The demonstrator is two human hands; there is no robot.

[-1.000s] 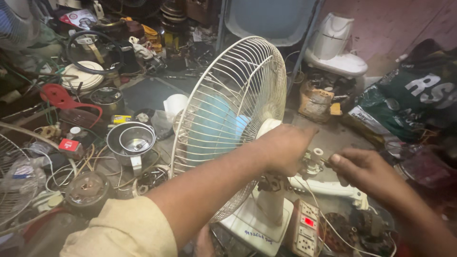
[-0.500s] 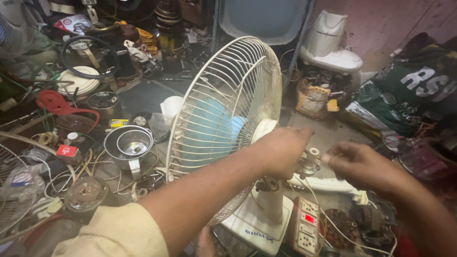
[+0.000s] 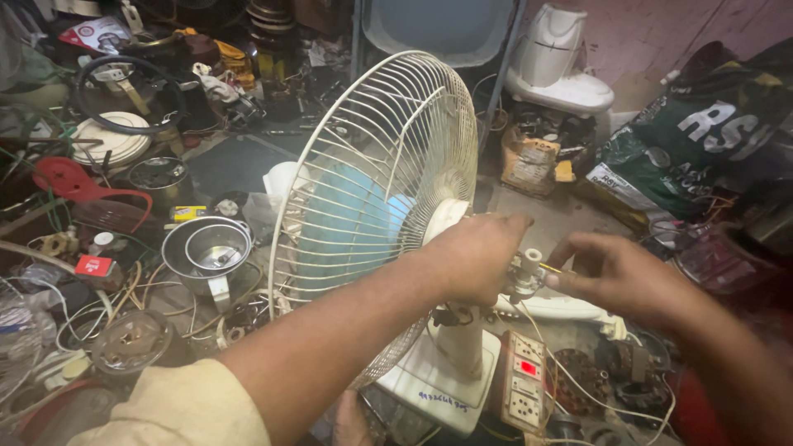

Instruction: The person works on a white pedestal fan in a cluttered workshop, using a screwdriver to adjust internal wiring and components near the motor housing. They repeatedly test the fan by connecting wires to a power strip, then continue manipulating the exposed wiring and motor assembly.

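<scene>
A white table fan with a wire cage and pale blue blades stands on its white base in the middle of the view. My left hand is wrapped around the motor housing at the back of the fan. My right hand comes in from the right, its fingertips touching a small white knob on the rear of the motor. The motor itself is mostly hidden under my left hand.
A white extension board with a red lit switch lies beside the fan base. Steel bowls, wires, a red part and appliance pieces crowd the left. A white appliance and a dark printed bag stand behind.
My right hand has moved left, from beside the fan onto the knob at the motor's rear. My left hand has stayed on the motor housing.
</scene>
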